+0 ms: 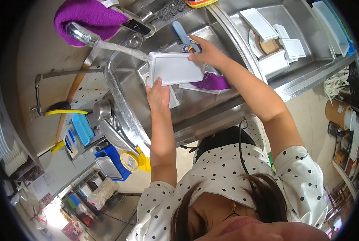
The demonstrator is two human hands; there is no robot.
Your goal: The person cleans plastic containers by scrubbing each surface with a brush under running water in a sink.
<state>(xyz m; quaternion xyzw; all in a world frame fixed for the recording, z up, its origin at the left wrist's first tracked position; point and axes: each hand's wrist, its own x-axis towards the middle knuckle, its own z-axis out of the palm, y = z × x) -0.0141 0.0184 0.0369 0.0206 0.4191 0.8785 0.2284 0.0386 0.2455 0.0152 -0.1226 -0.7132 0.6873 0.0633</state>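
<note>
Over the left sink basin, my left hand is closed on the lower left corner of a white rectangular plastic lid. The lid is tilted, and water from the faucet strikes its upper left corner. My right hand grips a blue scrub brush, bristles pointing left and away from the lid. Its fingers also touch the lid's upper right corner. Below the lid, a purple cloth lies in the basin on a white piece. Other white pieces there are partly hidden.
The right basin holds several white lids or containers and a round brown-centred item. A divider separates the basins. Another purple cloth hangs by the faucet. Clear containers stand at the far right edge.
</note>
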